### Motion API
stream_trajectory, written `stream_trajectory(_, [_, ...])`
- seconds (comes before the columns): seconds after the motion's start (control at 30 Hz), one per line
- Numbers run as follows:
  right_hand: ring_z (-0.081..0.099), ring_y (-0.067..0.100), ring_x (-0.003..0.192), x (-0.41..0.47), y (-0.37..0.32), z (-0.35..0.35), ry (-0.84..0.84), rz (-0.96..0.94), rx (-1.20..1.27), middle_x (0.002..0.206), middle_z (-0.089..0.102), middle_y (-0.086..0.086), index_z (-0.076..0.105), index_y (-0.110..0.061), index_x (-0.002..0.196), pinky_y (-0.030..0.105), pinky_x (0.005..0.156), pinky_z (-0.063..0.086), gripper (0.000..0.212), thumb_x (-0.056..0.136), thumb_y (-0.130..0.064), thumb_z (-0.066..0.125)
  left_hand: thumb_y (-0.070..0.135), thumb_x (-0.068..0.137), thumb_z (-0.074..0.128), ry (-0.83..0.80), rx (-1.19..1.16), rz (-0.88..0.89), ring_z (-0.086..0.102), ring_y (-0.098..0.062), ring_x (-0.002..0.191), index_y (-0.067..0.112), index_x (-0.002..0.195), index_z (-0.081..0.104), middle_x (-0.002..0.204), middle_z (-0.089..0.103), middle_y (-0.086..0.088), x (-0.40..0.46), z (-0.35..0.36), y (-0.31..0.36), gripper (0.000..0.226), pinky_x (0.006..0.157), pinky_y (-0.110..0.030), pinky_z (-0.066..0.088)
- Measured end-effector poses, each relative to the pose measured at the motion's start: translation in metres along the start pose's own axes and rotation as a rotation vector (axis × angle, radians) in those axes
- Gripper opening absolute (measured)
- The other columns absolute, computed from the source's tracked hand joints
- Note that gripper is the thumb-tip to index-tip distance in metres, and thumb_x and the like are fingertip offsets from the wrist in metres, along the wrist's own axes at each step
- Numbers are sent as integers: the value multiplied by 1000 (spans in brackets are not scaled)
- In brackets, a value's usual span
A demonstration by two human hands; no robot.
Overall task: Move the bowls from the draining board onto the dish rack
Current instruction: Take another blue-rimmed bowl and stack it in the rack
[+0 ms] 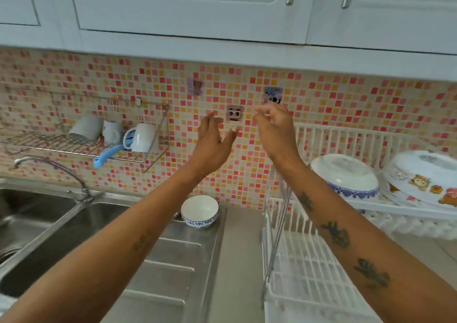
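A small white bowl with a blue pattern [199, 211] stands upright at the back of the steel draining board [173, 260]. The white dish rack [304, 273] is to its right. On the rack's upper tier a white bowl with a blue rim [345, 176] lies upside down, next to a white dish with cartoon pictures [425, 176]. My left hand [212, 139] and my right hand [274, 127] are raised in front of the tiled wall, well above the small bowl. Both are empty with fingers apart.
A steel sink [37, 228] with a curved tap [49, 169] lies at the left. A wire wall shelf [81, 142] carries white mugs and a blue-handled tool [107, 155]. White cupboards [197, 6] hang overhead. Stickers dot the mosaic wall.
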State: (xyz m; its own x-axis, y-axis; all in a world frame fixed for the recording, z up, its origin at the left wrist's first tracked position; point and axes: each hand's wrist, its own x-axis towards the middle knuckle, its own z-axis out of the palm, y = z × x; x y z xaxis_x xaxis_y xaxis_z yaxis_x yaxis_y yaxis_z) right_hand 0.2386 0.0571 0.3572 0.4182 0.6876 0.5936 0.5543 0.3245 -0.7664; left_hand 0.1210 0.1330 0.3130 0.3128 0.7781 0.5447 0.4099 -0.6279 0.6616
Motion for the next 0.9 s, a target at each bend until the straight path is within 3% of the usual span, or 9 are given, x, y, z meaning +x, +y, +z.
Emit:
stream_trajectory(0.13, [47, 10, 121, -16, 12, 64, -128, 28, 88, 129, 49, -2, 66, -13, 109, 28, 102, 41, 22, 93, -20, 53, 46, 100, 38, 43, -6, -178, 39, -28, 133, 5, 137, 42, 145, 36, -12, -11, -25, -59, 55, 108, -36, 33])
stream_trajectory(0.23, [47, 11, 123, -29, 38, 100, -237, 115, 60, 135, 50, 4, 67, -10, 108, 27, 102, 39, 23, 93, -19, 54, 55, 96, 39, -68, 55, -219, 39, -26, 132, 8, 135, 43, 142, 39, -11, -32, -29, -109, 61, 105, -34, 31])
stream_trajectory(0.37, [58, 25, 116, -33, 86, 137, -297, 416, 69, 128, 61, 13, 65, 4, 110, 37, 92, 49, 31, 92, -18, 53, 54, 97, 37, -168, -34, -475, 36, -28, 137, 9, 143, 38, 151, 35, -10, -55, -11, -168, 64, 112, -39, 30])
stream_trajectory(0.43, [58, 22, 94, -38, 112, 146, -300, 593, 111, 105, 64, 12, 64, 7, 114, 30, 75, 46, 34, 92, -16, 53, 51, 100, 35, -146, -131, -592, 41, -27, 133, 5, 144, 38, 150, 37, -11, -65, -1, -184, 64, 105, -33, 32])
stream_trajectory(0.5, [60, 23, 93, -49, 154, 173, -238, 817, 126, 106, 66, 20, 61, 11, 115, 34, 71, 45, 36, 91, -14, 55, 44, 103, 32, -152, -241, -736, 43, -19, 117, 2, 142, 40, 138, 44, -7, -77, 24, -224, 58, 96, -28, 29])
stream_trajectory(0.57, [63, 29, 101, -50, 173, 173, -182, 923, 158, 111, 67, 19, 63, 7, 116, 38, 73, 45, 35, 89, -15, 58, 37, 105, 30, -116, -276, -705, 39, -16, 113, 3, 143, 41, 129, 45, -7, -78, 30, -225, 52, 96, -24, 26])
stream_trajectory(0.73, [47, 20, 99, -61, 236, 197, -167, 1094, 159, 108, 51, 2, 57, -6, 127, 36, 88, 43, 39, 90, -18, 56, 33, 102, 36, -180, -348, -660, 38, -25, 139, 5, 145, 40, 148, 44, -11, -83, 68, -276, 51, 110, -20, 25])
stream_trajectory(0.8, [50, 22, 97, -65, 255, 203, -154, 1137, 135, 109, 54, 4, 56, -6, 128, 34, 80, 45, 42, 89, -22, 58, 30, 103, 37, -195, -397, -698, 41, -21, 136, 4, 144, 40, 145, 46, -8, -83, 83, -292, 49, 104, -13, 31])
stream_trajectory(0.9, [53, 24, 97, -63, 282, 213, -174, 1156, 118, 118, 60, 7, 55, -9, 129, 27, 64, 41, 48, 85, -27, 61, 27, 103, 41, -132, -503, -801, 46, -18, 126, 1, 141, 42, 140, 50, -11, -71, 94, -308, 47, 99, -19, 34])
